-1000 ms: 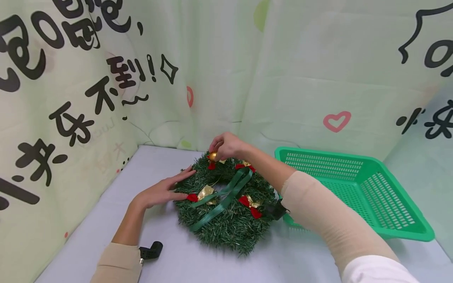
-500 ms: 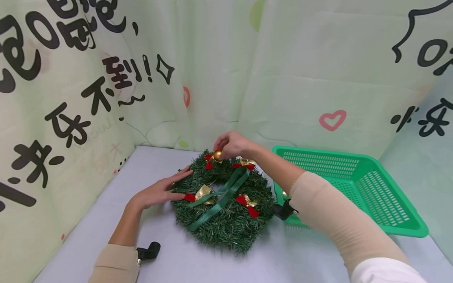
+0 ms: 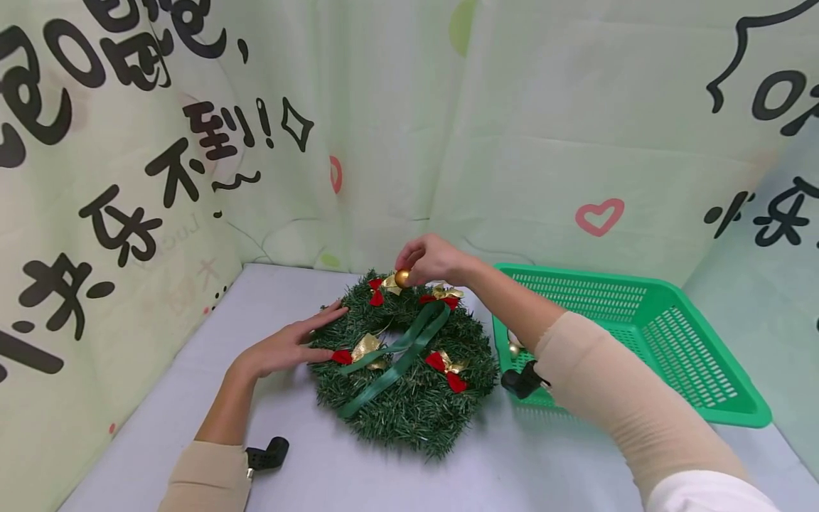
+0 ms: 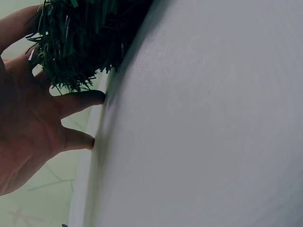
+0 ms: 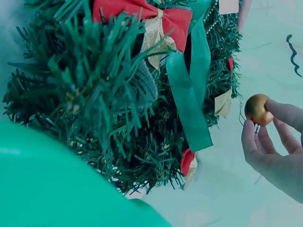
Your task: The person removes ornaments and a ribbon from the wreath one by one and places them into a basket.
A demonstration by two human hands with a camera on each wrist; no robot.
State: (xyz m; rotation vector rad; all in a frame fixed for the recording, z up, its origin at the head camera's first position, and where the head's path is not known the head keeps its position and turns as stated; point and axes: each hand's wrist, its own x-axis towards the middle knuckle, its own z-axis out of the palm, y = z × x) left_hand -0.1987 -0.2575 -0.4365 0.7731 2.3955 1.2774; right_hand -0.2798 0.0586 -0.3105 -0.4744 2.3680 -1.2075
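Note:
A green artificial wreath (image 3: pixel 409 412) lies on the table, trimmed with red-and-gold bows (image 3: pixel 448 370) and a green ribbon (image 3: pixel 397 370). My right hand (image 3: pixel 435 259) pinches a gold bauble (image 5: pixel 258 109) between thumb and fingers at the wreath's far rim. In the right wrist view the bauble's metal cap and a thin looped string show below it, beside the greenery. My left hand (image 3: pixel 281 348) rests along the wreath's left edge with fingers spread. In the left wrist view, the left hand's fingers (image 4: pixel 75 101) reach under and around the wreath's outer needles.
A green plastic basket (image 3: pixel 684 306) stands right of the wreath, partly behind the right forearm. A small gold bauble (image 3: pixel 515 348) sits at its left side. A printed curtain (image 3: pixel 525 142) hangs behind the white table (image 3: pixel 358 469). Black wrist cameras (image 3: pixel 269 453) are strapped to both arms.
My right hand has drawn the gold bauble slightly to the right, away from the bow at the upper left of the wreath. My left hand stays on the wreath's edge.

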